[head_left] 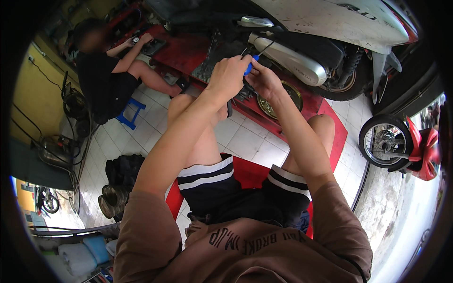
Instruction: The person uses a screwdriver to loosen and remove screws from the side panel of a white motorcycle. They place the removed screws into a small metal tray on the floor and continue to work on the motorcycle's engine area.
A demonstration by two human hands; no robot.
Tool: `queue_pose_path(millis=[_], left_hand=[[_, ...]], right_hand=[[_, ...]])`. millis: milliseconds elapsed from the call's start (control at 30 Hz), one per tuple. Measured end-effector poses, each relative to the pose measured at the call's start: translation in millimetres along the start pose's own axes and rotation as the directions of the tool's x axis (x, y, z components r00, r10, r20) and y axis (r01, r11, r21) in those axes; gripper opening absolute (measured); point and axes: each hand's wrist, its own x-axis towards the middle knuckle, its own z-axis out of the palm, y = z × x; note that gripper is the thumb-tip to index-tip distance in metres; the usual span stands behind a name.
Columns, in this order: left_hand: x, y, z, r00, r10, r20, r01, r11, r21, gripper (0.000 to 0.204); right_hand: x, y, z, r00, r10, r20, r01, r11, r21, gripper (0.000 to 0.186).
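Observation:
In front of the scooter, my hands meet over a screwdriver with a blue handle (247, 70). My right hand (266, 84) is closed on the handle, and the thin dark shaft points up and right toward the scooter's silver engine cover (290, 61). My left hand (229, 75) is closed against the handle's left side. A small dark tip pokes out above its fingers; what the left hand holds is hidden. Under my right wrist, a round gold-rimmed tray (298, 94) rests on the red lift platform (269, 123). Metal tools (243, 94) lie beside it, partly covered by my hands.
A person in dark clothes (101, 75) sits on a blue stool (132, 113) at the left, hands over the platform. A red motorcycle (422, 148) stands at the right. Hoses and a compressor tank (59, 151) line the left wall. Dark bags (123, 170) lie on the tiled floor.

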Motion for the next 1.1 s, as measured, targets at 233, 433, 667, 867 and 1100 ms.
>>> queue_pose_path(millis=[233,433,667,867,1100], left_hand=[[6,-29,14,0.708,-0.433,0.558,0.702,0.523,-0.483,0.064],[4,-22,17,0.832,-0.410,0.373,0.552,0.674,-0.491,0.043],[-1,-10,13,0.977,-0.211,0.005,0.209,0.966,-0.151,0.036],[1,-17,17,0.869,-0.263,0.420,0.426,0.829,-0.362,0.057],[6,-22,19,0.728,-0.328,0.602,0.667,0.541,-0.512,0.050]], right_hand=[[6,-4,-7,0.997,-0.008,0.074,0.011,0.999,-0.039,0.012],[0,-8,0,0.993,0.005,0.117,-0.016,0.995,0.097,0.015],[6,-9,-14,0.997,0.061,0.037,-0.058,0.995,-0.081,0.020],[1,-6,-7,0.996,-0.025,0.088,0.026,0.999,-0.019,0.018],[10,-5,-21,0.959,0.002,0.282,-0.029,0.995,0.093,0.028]])
